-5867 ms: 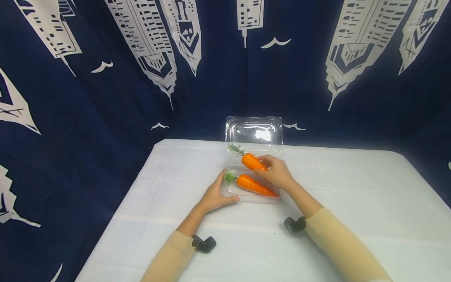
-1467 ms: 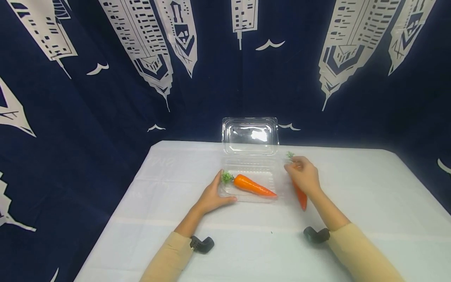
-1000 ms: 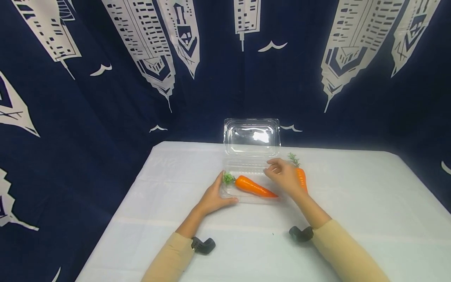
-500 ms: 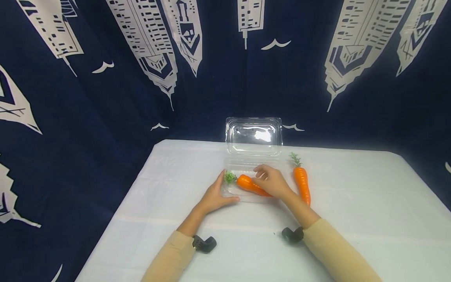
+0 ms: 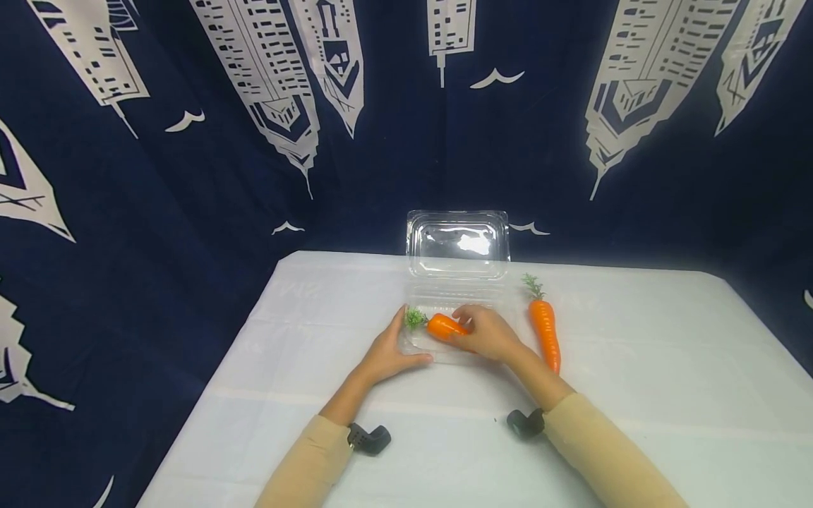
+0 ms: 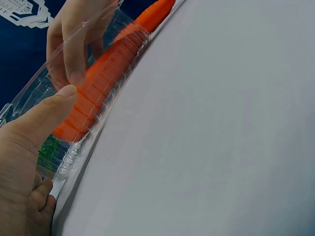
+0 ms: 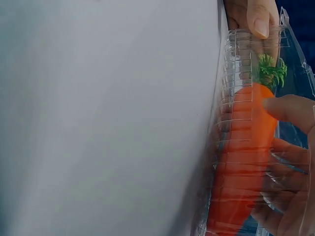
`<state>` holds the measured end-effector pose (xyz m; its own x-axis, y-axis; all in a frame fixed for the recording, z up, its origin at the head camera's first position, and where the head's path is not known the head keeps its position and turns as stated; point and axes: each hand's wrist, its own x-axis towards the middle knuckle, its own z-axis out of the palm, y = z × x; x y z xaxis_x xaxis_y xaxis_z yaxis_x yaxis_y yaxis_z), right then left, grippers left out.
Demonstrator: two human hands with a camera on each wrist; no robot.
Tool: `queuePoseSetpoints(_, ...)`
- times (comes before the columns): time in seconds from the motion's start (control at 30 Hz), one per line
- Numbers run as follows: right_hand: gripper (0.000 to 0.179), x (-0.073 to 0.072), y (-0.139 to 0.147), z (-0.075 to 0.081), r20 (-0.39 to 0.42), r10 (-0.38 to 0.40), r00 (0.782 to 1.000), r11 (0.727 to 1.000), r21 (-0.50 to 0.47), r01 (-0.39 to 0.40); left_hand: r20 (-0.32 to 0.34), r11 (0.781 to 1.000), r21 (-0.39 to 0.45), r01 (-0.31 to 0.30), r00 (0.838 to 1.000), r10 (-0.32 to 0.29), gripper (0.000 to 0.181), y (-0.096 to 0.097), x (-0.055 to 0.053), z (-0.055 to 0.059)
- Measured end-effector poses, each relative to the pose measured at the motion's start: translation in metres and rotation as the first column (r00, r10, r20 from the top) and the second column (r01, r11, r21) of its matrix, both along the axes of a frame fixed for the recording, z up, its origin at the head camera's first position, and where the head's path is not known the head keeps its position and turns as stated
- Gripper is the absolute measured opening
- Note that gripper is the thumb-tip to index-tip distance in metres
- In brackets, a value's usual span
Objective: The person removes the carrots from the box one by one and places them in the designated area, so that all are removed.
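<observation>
A clear plastic clamshell container sits on the table with its lid raised at the back. My left hand holds its left front corner, thumb over the front wall and fingers along the side. Inside lies an orange carrot with a green leafy top, which points left. Reaching in from the right, my right hand grips this carrot around its middle and hides the tip. In the right wrist view, the thumb presses on the carrot. The left wrist view shows the carrot through the container wall.
Outside the container, just to its right, another carrot lies on the white-covered table, close to my right forearm. A dark blue curtain with printed white buildings hangs behind the table's far edge.
My right hand took one carrot out of the container and laid it on the table at the right. It then came back and took hold of the carrot inside. The left hand has stayed.
</observation>
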<state>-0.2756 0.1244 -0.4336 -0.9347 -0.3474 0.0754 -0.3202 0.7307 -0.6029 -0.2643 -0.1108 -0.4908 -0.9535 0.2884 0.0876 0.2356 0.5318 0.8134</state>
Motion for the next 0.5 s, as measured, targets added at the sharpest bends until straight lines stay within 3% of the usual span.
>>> queuePoseSetpoints(0.5,0.042,0.0014,-0.0015,-0.0003,0.020,-0.003,1.000,0.997,0.074,0.002,-0.005,1.000,0.000,0.000,1.000,0.000,0.117,0.0006,0.0008,0.0012)
